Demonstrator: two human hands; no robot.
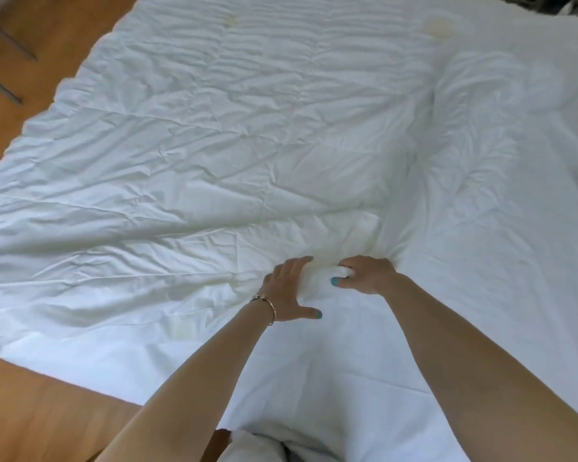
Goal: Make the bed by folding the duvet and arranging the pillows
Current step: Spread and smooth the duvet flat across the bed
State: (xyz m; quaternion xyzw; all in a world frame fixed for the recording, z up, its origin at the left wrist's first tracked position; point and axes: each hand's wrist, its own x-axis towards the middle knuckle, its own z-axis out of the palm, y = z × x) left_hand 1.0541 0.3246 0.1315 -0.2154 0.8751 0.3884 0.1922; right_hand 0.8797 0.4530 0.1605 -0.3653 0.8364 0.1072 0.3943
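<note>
A white, wrinkled duvet [214, 145] lies spread over most of the bed, reaching the far and left edges. Its near part bunches into a ridge in front of me. My left hand [289, 288], with a thin bracelet on the wrist, lies flat with straight fingers pressed on the duvet beside that ridge. My right hand [364, 275] has its fingers curled into a fold of the duvet and grips it. The two hands are close together, a little apart. A smoother white sheet [314, 378] shows under my forearms. No pillow can be told apart in the view.
Wooden floor [47, 411] runs along the left side and the near left corner of the bed. Dark metal legs [4, 38] stand on the floor at the far left. Something dark and patterned [564, 3] lies past the far right corner.
</note>
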